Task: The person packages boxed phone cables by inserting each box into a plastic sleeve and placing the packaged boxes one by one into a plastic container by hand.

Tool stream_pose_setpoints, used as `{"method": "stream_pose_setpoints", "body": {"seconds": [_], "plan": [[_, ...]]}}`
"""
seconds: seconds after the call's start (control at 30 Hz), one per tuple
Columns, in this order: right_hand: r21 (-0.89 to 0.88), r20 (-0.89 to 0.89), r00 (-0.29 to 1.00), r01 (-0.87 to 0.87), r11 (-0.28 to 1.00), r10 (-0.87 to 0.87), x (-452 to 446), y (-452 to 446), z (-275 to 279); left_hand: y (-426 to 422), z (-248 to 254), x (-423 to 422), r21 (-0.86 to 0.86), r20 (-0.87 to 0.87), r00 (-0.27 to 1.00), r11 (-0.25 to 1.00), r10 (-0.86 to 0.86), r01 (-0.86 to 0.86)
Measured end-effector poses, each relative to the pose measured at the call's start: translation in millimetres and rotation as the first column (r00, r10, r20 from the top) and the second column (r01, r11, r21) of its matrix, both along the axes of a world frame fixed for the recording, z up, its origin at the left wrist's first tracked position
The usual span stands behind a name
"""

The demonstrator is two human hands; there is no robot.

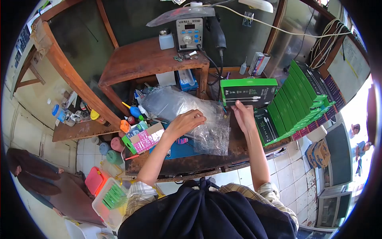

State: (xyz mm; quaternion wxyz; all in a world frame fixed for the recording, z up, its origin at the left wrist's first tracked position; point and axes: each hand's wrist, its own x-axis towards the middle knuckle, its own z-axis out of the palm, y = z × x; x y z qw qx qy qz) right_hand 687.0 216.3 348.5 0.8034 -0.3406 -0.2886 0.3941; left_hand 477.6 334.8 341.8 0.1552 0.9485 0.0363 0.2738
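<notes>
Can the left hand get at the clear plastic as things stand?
Probably yes: the left hand is at or just above the clear plastic, nothing visible blocks it, and the right hand holds the box aside.

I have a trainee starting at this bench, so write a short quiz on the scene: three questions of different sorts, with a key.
1. Which hand holds the green-and-black cable box, the left or the right?
2. True or false: the hot-air rework station stands beneath the wooden shelf.
3. Fill in: the left hand is over clear ____.

Key:
1. The right hand.
2. False; it stands on top.
3. Plastic bags.
</notes>
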Motion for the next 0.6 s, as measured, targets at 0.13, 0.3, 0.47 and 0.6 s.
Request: {"method": "stream_pose_setpoints", "body": {"seconds": [0.13, 0.3, 0.47, 0.6], "plan": [[-0.132, 0.193, 0.979, 0.085, 0.988, -0.058, -22, 2, 19, 0, 5, -1, 0.081, -0.009, 1.000, 0.997, -0.010, 0.010], [-0.359, 0.393, 0.909, 0.011, 0.933, 0.140, -8, 4, 6, 2, 11, -6, 0.147, 0.053, 0.999, 0.989, -0.013, 0.005], [-0.503, 0.281, 0.910, -0.131, 0.854, 0.305, -10, -1, 0, 0, 17, -19, 0.146, 0.095, 0.995, 0.988, 0.036, -0.050], [-0.508, 0.307, 0.869, -0.194, 0.839, 0.387, -8, 0, -7, 6, 15, -28, 0.094, 0.133, 0.990, 0.994, 0.051, -0.064]]}}
